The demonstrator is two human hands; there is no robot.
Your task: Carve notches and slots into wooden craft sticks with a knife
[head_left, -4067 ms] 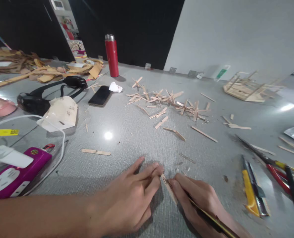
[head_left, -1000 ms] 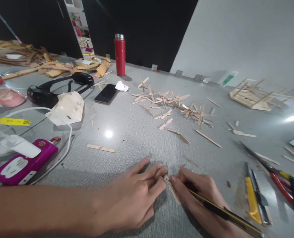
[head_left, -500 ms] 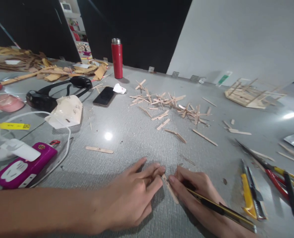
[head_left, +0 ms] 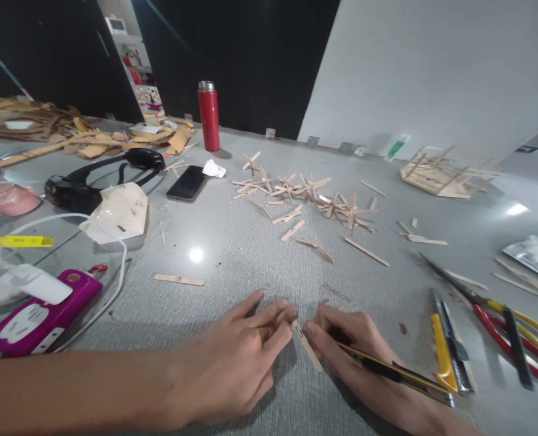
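Note:
My left hand (head_left: 246, 351) presses the upper end of a wooden craft stick (head_left: 308, 349) to the grey tabletop, its thumb and fingertips pinched together there. A small rectangular outline or slot shows on the stick near those fingertips. Close by on the other side, my right hand (head_left: 357, 339) is closed round a slim black and gold utility knife (head_left: 400, 374). The knife's rear end points to the lower right; its tip is hidden behind my fingers. Another craft stick (head_left: 179, 280) lies flat beyond my left forearm.
Loose craft sticks (head_left: 291, 188) are heaped mid-table. At right lie a yellow cutter (head_left: 442, 351) and red-and-yellow-handled scissors or snips (head_left: 500, 327). A purple power bank (head_left: 46, 309), cable, mask (head_left: 118, 212), phone (head_left: 187, 183) and red bottle (head_left: 209, 118) occupy the left. A stick frame (head_left: 436, 172) stands far right.
The camera view has shifted a little, so the table's things appear slightly lower and, mostly, further left. Both hands keep nearly the same pose around the craft stick.

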